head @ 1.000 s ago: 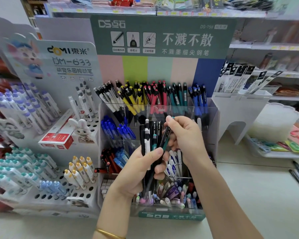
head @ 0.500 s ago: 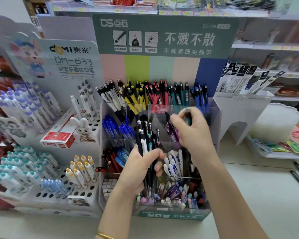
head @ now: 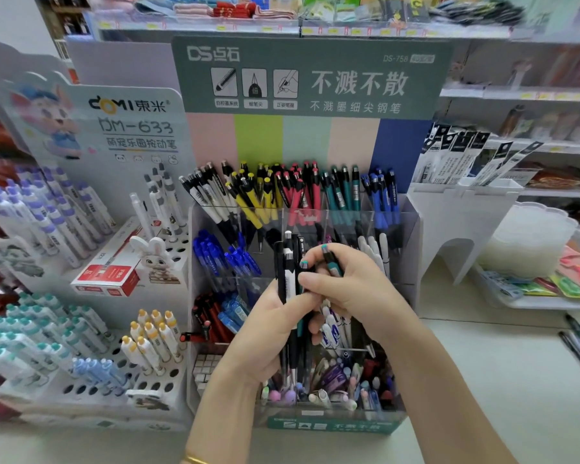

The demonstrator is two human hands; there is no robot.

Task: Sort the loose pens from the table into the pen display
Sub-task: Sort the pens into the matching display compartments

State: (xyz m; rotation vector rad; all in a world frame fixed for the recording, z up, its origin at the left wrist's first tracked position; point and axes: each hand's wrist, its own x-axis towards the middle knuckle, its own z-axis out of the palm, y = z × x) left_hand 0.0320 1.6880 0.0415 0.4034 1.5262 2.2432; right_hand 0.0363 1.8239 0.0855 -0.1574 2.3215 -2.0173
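Right grip (head: pixel 349 289) pinches teal pen (head: pixel 333 264) beside bundle (head: pixel 290 279).

Red box (head: pixel 106 277) — rabbit figurine (head: pixel 154 259) beside.

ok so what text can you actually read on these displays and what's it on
"DS点石": green header board, top left.
"DS-758": same board, top right.
"不溅不散": same board, large.
"不溅墨细尖钢笔": same board, the line below.
"DOMI東米": white display card at left.
"DM-633": same card.
"萌宠乐园按动笔": same card, underlined.
Too small or blurred to read: shelf price tags, red box, the board's icon captions.
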